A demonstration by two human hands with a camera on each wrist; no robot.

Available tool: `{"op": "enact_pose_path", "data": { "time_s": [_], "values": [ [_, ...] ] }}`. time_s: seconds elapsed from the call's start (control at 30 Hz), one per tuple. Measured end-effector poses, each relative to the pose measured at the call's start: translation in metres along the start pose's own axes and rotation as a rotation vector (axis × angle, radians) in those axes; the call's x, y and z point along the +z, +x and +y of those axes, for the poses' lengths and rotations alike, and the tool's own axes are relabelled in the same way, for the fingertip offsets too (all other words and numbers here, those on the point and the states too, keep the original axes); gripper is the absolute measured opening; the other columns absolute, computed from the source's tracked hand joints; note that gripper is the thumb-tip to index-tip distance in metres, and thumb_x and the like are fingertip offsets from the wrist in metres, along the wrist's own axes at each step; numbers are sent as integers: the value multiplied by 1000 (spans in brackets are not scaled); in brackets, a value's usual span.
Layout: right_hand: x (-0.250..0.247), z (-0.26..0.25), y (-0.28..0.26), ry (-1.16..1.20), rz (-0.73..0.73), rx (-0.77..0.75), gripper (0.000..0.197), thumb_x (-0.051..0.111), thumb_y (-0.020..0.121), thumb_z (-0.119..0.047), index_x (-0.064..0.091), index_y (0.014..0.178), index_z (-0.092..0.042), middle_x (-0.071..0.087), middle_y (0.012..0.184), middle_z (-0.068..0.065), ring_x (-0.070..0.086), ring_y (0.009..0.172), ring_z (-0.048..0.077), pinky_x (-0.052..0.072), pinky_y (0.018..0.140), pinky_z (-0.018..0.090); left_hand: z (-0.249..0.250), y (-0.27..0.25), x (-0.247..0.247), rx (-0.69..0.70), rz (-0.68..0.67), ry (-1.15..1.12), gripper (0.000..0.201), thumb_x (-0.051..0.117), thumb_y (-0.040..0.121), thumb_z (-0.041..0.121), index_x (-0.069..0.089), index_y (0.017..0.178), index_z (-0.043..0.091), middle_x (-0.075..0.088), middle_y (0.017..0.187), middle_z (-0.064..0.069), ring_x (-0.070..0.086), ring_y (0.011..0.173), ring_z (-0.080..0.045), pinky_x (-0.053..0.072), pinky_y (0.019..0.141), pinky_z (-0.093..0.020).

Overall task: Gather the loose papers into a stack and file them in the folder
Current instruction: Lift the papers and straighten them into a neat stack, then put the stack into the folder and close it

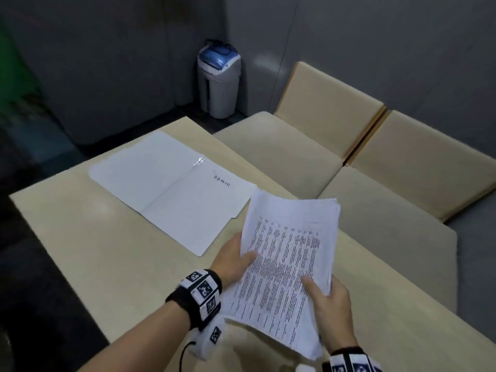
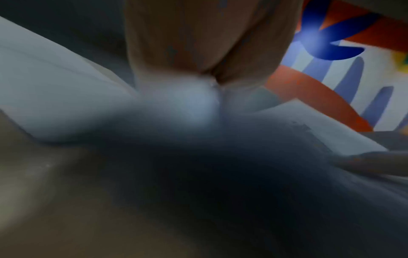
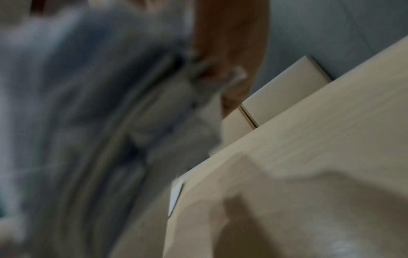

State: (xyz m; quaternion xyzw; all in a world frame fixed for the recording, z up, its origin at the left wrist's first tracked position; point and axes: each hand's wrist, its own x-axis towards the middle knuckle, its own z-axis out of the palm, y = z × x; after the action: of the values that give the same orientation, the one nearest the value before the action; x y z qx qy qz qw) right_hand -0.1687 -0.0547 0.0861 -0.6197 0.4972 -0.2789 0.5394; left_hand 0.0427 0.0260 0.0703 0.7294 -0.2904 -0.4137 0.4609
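Note:
A stack of printed papers (image 1: 287, 253) is lifted off the beige table (image 1: 94, 251), held by both hands. My left hand (image 1: 236, 260) grips its left edge, thumb on top. My right hand (image 1: 326, 296) grips the lower right edge, thumb on the top sheet. A white folder (image 1: 166, 189) lies open flat on the table to the left, with "ADMIN" written on its right flap. The far corner of the stack overlaps the folder's right corner. In the left wrist view the papers (image 2: 66, 97) are a blurred pale sheet below my palm. In the right wrist view the papers (image 3: 77, 113) blur past on the left.
Two beige cushioned chairs (image 1: 335, 146) stand against the table's right side. A grey bin with a blue lid (image 1: 218, 81) stands in the far corner by grey walls. The table's left edge (image 1: 48, 253) drops to dark floor.

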Motion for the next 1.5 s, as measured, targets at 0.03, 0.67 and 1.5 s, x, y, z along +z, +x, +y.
{"op": "enact_pose_path", "data": {
  "time_s": [0.03, 0.67, 1.5],
  "values": [
    [8, -1, 2, -31, -3, -4, 13, 71, 91, -11, 73, 89, -24, 80, 87, -8, 77, 79, 12, 59, 71, 32, -6, 2, -13, -9, 1, 77, 38, 63, 92, 31, 56, 127, 18, 70, 118, -1, 68, 104, -21, 55, 93, -40],
    [263, -10, 95, 346, 156, 466, 35, 76, 84, -11, 69, 119, -5, 77, 114, 17, 73, 105, 38, 52, 97, 62, -85, 194, -393, -379, 472, 827, 93, 82, 64, 55, 46, 134, 5, 48, 135, -18, 43, 126, -38, 40, 101, -52],
    [113, 27, -2, -59, 424, 658, 27, 66, 92, -4, 67, 120, -2, 71, 101, 17, 70, 97, 35, 54, 83, 40, 27, 130, -252, -55, -669, -3, 23, 77, 69, 21, 80, 90, 10, 80, 98, -13, 76, 84, -30, 59, 76, -35]
  ]
}}
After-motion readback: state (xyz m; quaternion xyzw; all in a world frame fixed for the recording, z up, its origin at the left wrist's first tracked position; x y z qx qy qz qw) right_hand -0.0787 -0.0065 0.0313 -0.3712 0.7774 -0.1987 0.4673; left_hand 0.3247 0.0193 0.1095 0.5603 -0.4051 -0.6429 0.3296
